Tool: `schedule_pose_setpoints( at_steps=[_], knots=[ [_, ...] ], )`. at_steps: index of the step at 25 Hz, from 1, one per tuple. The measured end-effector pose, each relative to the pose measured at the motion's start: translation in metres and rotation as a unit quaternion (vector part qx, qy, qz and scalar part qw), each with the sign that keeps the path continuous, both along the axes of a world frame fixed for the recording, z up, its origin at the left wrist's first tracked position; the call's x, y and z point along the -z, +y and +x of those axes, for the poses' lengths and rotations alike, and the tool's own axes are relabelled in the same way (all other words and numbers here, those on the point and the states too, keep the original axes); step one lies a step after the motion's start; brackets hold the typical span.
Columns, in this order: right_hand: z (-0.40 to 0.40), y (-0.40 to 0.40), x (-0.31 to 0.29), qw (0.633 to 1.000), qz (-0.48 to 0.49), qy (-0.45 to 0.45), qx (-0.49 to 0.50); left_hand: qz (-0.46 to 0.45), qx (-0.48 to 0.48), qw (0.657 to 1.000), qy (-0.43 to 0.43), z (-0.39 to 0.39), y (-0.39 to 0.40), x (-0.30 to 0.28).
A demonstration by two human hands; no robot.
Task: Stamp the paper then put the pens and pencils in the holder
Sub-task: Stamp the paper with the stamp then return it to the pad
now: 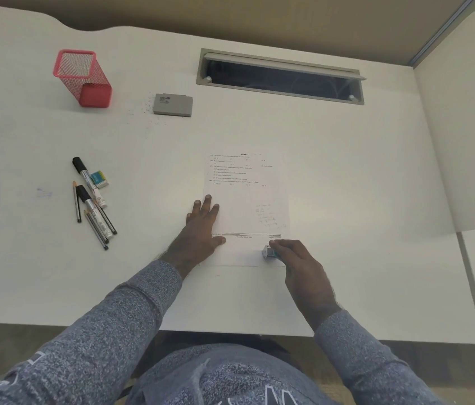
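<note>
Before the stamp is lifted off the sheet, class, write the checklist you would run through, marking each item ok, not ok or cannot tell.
1. Left hand flat, pinning the paper: ok.
2. Right hand gripping the stamp: ok.
3. Stamp on the paper's lower right area: ok.
4. Imprint made: cannot tell, stamp covers it.
5. Red mesh holder upright: ok.
6. Pens and pencils in the holder: not ok, lying on the desk.
</note>
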State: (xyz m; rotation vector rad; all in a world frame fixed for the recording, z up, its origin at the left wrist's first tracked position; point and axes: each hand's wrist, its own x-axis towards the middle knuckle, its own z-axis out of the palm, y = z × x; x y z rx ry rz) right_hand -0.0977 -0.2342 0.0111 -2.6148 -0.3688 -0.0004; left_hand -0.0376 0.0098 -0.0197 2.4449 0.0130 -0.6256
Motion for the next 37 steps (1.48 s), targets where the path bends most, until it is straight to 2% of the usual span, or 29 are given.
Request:
schedule_pose_setpoints(
  at_steps=[6,8,10,12,15,18,22,28,30,32,33,36,37],
  knots=[
    [0.005,-0.005,-0.005,0.999,0.039,0.004,0.015,-0.001,0.003,1.0,-0.008,0.0,0.001,0.0],
    [0.02,-0.009,-0.018,0.985,0.147,0.011,0.086,-0.003,0.003,1.0,-0.009,0.001,0.0,-0.001],
    [0.039,-0.016,-0.037,0.94,0.27,0.058,0.202,-0.001,0.002,1.0,-0.006,0.001,0.0,-0.001],
    [0.057,-0.026,-0.05,0.896,0.334,0.114,0.269,0.002,0.003,1.0,-0.006,0.001,0.0,-0.001],
    [0.076,-0.031,-0.062,0.8,0.49,0.188,0.293,-0.002,0.002,1.0,-0.012,-0.001,0.001,-0.001],
    [0.089,-0.023,-0.06,0.731,0.572,0.237,0.285,-0.013,0.005,1.0,-0.026,-0.005,0.003,0.001],
    [0.107,-0.003,-0.047,0.617,0.656,0.311,0.305,0.014,0.007,0.999,-0.051,-0.007,0.01,0.007],
    [0.138,0.052,-0.041,0.546,0.708,0.375,0.246,0.136,0.0,0.986,-0.1,0.012,0.043,0.009],
    [0.154,0.074,-0.04,0.541,0.714,0.378,0.231,0.182,-0.006,0.975,-0.127,0.021,0.057,0.009],
    [0.172,0.096,-0.038,0.566,0.696,0.38,0.225,0.206,-0.015,0.968,-0.139,0.032,0.071,0.01],
    [0.182,0.107,-0.037,0.597,0.672,0.377,0.222,0.214,-0.019,0.966,-0.143,0.038,0.076,0.011],
    [0.214,0.14,-0.033,0.754,0.526,0.341,0.199,0.235,-0.026,0.961,-0.143,0.055,0.089,0.015],
    [0.227,0.151,-0.031,0.794,0.482,0.316,0.194,0.24,-0.025,0.96,-0.139,0.06,0.092,0.017]
  ],
)
